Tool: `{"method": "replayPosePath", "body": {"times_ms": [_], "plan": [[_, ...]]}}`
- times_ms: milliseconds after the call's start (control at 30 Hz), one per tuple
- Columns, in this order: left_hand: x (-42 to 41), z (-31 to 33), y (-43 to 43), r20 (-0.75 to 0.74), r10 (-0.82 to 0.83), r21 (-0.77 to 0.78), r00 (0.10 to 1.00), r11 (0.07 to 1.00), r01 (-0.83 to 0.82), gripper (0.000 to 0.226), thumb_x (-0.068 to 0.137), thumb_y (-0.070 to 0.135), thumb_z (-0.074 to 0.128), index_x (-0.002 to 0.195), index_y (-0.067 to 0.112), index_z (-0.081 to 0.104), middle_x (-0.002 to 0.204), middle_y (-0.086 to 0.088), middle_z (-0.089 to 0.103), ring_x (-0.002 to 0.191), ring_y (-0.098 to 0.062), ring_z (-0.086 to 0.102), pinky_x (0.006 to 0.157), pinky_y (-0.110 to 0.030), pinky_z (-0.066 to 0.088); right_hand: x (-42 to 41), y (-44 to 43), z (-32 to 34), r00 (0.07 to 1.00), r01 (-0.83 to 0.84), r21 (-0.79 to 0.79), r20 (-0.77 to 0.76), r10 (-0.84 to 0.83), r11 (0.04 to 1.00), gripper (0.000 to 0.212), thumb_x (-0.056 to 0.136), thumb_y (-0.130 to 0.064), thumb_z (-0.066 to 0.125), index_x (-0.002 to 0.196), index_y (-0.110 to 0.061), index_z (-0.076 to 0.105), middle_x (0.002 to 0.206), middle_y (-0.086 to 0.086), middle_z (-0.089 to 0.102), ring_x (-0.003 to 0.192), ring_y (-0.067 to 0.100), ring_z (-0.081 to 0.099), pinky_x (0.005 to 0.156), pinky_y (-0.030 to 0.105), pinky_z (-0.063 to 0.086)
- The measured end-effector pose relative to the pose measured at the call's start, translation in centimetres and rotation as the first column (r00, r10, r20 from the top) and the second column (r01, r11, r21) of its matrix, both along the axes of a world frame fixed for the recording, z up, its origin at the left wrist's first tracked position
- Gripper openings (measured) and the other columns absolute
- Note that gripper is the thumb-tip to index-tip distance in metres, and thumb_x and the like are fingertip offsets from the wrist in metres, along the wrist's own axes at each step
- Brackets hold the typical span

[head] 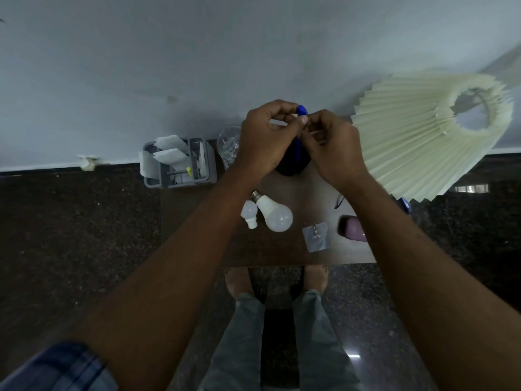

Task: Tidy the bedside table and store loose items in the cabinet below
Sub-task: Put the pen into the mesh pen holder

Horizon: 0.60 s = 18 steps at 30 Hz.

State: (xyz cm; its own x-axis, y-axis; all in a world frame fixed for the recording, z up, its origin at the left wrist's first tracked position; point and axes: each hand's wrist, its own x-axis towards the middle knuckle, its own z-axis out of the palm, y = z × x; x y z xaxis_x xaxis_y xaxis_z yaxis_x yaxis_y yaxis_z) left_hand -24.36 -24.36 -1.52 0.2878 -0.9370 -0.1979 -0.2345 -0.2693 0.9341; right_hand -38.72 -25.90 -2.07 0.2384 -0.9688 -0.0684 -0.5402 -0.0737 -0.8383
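Dim bluish light leaves the floor [70, 235] beside the bedside table [282, 249] nearly black, one small glare spot glints in front of it, and wide-angle distortion stretches the edges.

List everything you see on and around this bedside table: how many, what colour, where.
blue pen: one, blue, pinched by both hands
black pot: one, black, under the hands
large bulb: one, white, table centre
small bulb: one, white, left of large bulb
caddy: one, grey, back left, holds white papers
glass: one, clear, right of caddy
lampshade: one, cream, pleated, far right
pink bottle: one, pink, beneath right forearm
table: one, brown, centre
left hand: one, pinching pen
right hand: one, pinching pen
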Motion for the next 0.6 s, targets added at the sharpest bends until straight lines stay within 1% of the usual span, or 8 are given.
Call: {"method": "replayPosePath", "body": {"times_ms": [33,100,133,200,333,433,533,600], "plan": [[0.0,-0.1,0.1,0.021,-0.006,0.006,1.000,1.000,0.005,0.013,0.086,0.021,0.075,0.099,0.020,0.077,0.092,0.000,0.076,0.075,-0.016,0.076,0.078,-0.044,0.064,0.1,0.1,-0.2,1.000,0.000,-0.011,-0.010,0.000,1.000,0.014,0.096,-0.019,0.065,0.108,-0.012,0.066,0.087,-0.009,0.068,0.074,-0.008,0.065,0.068,0.007,0.051],[0.0,-0.4,0.3,0.063,-0.025,0.006,0.998,1.000,0.025,0.017,0.087,0.021,0.074,0.103,0.019,0.076,0.094,0.002,0.076,0.071,-0.011,0.075,0.074,-0.037,0.064,0.2,0.3,-0.5,0.999,0.012,-0.015,-0.033,-0.012,1.000,0.018,0.097,-0.024,0.064,0.109,-0.011,0.064,0.090,-0.004,0.070,0.074,0.003,0.067,0.068,0.020,0.057],[-0.1,-0.5,0.4,0.081,-0.035,0.002,0.996,0.999,0.035,0.018,0.088,0.020,0.073,0.105,0.018,0.075,0.095,0.003,0.075,0.071,-0.008,0.075,0.071,-0.033,0.064,0.2,0.3,-0.7,0.999,0.015,-0.005,-0.048,-0.016,1.000,0.019,0.097,-0.026,0.063,0.110,-0.012,0.062,0.091,-0.003,0.071,0.074,0.008,0.069,0.068,0.026,0.059],[-0.2,-0.7,0.6,0.115,-0.032,-0.005,0.993,0.999,0.033,0.019,0.089,0.019,0.070,0.108,0.018,0.075,0.094,0.006,0.075,0.070,-0.003,0.073,0.066,-0.020,0.058,0.1,0.4,-1.1,0.997,0.007,0.014,-0.080,-0.006,1.000,0.018,0.096,-0.025,0.064,0.110,-0.015,0.060,0.091,-0.003,0.072,0.072,0.011,0.070,0.067,0.034,0.061],[-0.5,-0.9,0.6,0.187,-0.015,0.005,0.982,1.000,0.014,0.015,0.089,0.018,0.068,0.101,0.019,0.077,0.088,0.010,0.074,0.074,0.003,0.069,0.068,-0.013,0.054,0.5,0.7,-1.6,0.989,-0.010,0.012,-0.147,0.012,1.000,0.015,0.095,-0.025,0.064,0.108,-0.018,0.062,0.086,-0.009,0.068,0.070,0.010,0.068,0.068,0.038,0.061],[-0.7,-1.0,0.6,0.246,-0.012,0.018,0.969,1.000,0.008,0.016,0.090,0.018,0.067,0.104,0.020,0.075,0.084,0.010,0.072,0.073,0.006,0.065,0.066,-0.004,0.046,0.9,0.7,-1.9,0.980,-0.016,0.038,-0.197,0.024,0.999,0.015,0.096,-0.026,0.061,0.108,-0.016,0.062,0.086,-0.004,0.070,0.073,0.016,0.069,0.071,0.043,0.060],[-0.8,-0.9,0.5,0.288,-0.016,0.029,0.958,1.000,0.008,0.017,0.091,0.015,0.066,0.105,0.019,0.075,0.086,0.007,0.073,0.075,-0.001,0.066,0.067,-0.007,0.045,1.2,0.8,-2.2,0.971,-0.015,0.069,-0.237,0.030,0.998,0.018,0.097,-0.026,0.058,0.110,-0.014,0.063,0.091,0.003,0.072,0.080,0.023,0.071,0.076,0.046,0.060],[-0.9,-0.8,0.4,0.311,-0.021,0.040,0.950,0.999,0.008,0.017,0.091,0.012,0.066,0.102,0.016,0.077,0.093,0.005,0.075,0.082,-0.004,0.068,0.071,-0.010,0.048,1.3,0.9,-2.3,0.966,-0.019,0.076,-0.255,0.038,0.997,0.020,0.098,-0.025,0.057,0.110,-0.011,0.065,0.095,0.006,0.073,0.084,0.023,0.071,0.079,0.045,0.059]]}}
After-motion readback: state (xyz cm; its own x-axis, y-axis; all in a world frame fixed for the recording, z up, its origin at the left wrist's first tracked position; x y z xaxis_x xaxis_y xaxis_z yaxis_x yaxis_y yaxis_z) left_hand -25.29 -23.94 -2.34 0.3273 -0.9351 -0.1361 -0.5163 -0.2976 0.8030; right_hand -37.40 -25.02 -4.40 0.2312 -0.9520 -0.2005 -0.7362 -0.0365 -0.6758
